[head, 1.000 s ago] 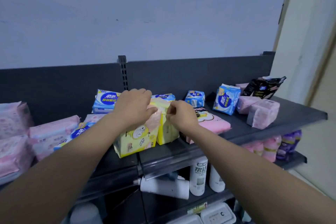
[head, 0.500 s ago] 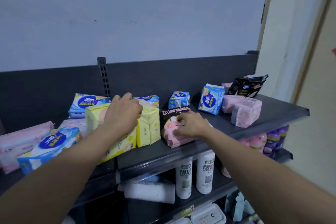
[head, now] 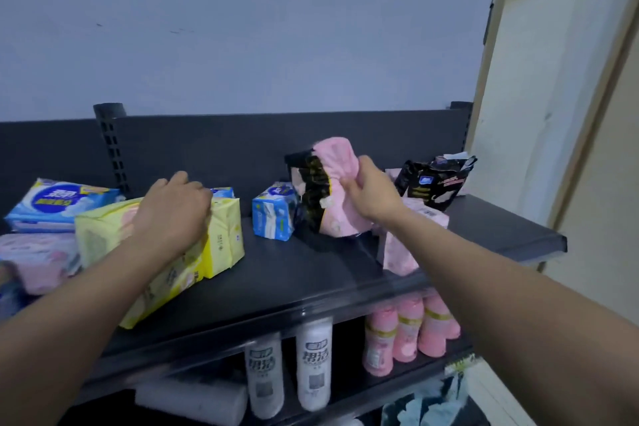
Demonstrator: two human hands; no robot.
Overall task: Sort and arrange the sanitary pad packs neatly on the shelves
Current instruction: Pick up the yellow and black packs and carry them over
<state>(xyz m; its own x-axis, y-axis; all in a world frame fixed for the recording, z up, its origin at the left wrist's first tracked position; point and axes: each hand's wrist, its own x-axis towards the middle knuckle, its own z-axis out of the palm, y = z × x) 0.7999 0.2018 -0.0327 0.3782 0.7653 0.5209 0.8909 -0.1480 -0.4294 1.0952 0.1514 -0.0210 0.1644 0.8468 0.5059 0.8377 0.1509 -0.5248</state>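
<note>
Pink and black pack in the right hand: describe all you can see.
The pink and black pack is soft plastic wrap, pink with a black printed band. The right hand grips its pink side, crumpling it. It is held on end, tilted, over the dark shelf beside a small blue pack; shelf contact unclear.

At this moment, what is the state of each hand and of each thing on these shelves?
Right hand: grips the pink-and-black pack, held above the top shelf.
Left hand: fingers curled over the large yellow pack, which is tilted.
Small blue pack: upright.
Black pack: upright, top crumpled.
White bottles: upright.
Pink bottles: upright.
</note>
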